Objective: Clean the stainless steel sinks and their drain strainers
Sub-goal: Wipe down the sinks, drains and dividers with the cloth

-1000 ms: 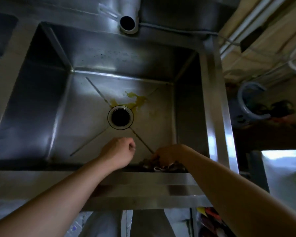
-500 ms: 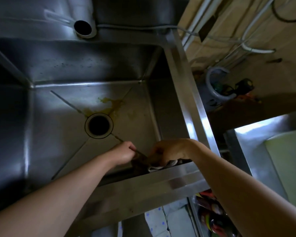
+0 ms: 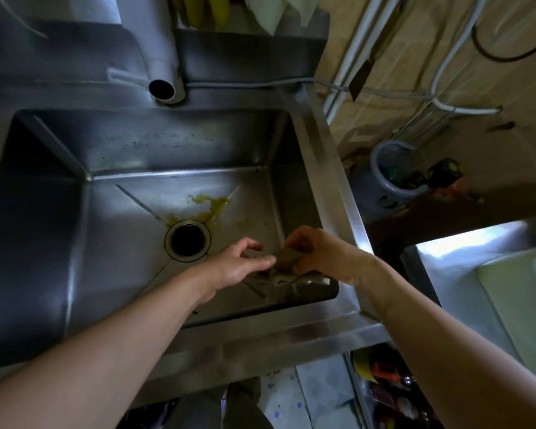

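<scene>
- Both bare forearms reach forward and down, converging; the left hand (image 3: 239, 263) lies palm down, fingers straight and pointing right
- The right hand (image 3: 317, 253) bends at the wrist, its fingers curled, apparently pinching a wad of cloth (image 3: 287, 258); fingertips of both hands nearly meet

Yellow-stained steel sink (image 3: 319, 168), open drain (image 3: 187, 240), crumpled cloth (image 3: 287, 260) at near-right corner.
</scene>
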The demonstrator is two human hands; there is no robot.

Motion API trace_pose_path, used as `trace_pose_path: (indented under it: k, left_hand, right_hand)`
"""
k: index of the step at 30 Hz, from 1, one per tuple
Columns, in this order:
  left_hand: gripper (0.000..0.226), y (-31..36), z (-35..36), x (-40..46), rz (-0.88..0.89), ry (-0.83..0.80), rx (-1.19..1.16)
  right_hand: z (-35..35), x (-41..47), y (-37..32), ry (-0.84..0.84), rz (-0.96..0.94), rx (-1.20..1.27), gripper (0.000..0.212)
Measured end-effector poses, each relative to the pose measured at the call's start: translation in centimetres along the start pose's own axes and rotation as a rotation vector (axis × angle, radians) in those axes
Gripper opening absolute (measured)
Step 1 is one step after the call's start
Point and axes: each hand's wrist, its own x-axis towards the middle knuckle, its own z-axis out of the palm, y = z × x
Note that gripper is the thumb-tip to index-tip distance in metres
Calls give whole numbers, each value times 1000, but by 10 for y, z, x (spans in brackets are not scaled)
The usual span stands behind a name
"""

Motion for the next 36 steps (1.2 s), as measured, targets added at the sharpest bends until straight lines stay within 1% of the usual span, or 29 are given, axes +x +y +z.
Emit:
trace_pose_path:
  k: [2,5,8,10,11,12,13,14,15,16,19,21,24,25,26,28,29,32,34,36]
  left_hand:
    - [36,1,7,-5,-10,-8,-27]
    - [23,3,18,-9,-11,-5,-17]
    - [21,6,25,-6,43,73,59]
    - [15,7,25,-1,56,105,55]
    - [11,6,23,2,57,119,51]
    - [6,5,22,6,56,126,44]
    - [6,4,20,12,52,124,40]
    - [10,3,19,18,48,118,41]
    - [12,1,18,23,38,106,54]
    - [12,0,19,30,22,85,81]
    - [8,-5,21,48,-2,2,216]
    - [18,-9,22,56,-16,-71,311]
    - [49,-17,23,63,5,-230,377]
    - [53,-19,24,64,30,-291,399]
    - [52,-20,26,66,50,-357,426]
    - [37,-18,33,71,84,-460,482]
    - [29,-16,36,74,102,-483,513]
    - [20,-20,48,81,140,-483,566]
    - [23,-26,57,87,176,-452,650]
    - [29,-36,64,97,140,-421,780]
  right_hand:
    - [1,-3,3,43,-49,51,39]
    - [2,-7,4,103,-140,81,37]
    - [3,-9,3,100,-190,79,31]
    - [0,-8,2,142,-194,155,23]
    - [-4,-8,2,222,-195,177,19]
    - [-9,-7,4,345,-186,123,17]
    - [-15,-5,8,478,-161,-2,17]
    - [-20,-3,15,584,-126,-138,23]
    - [-24,-2,22,647,-84,-248,33]
    - [-25,-1,30,673,-39,-328,45]
    - [-17,5,49,675,32,-513,79]
    - [-10,12,57,681,76,-592,91]
    - [-5,18,63,727,102,-637,89]
    - [-4,18,63,748,95,-652,87]
    - [-3,19,63,767,93,-661,86]
    - [-1,19,62,786,96,-669,84]
    - [-1,19,62,789,106,-672,83]
    - [1,19,60,796,124,-684,82]
    - [1,20,60,811,126,-686,83]
    - [2,21,60,823,125,-699,84]
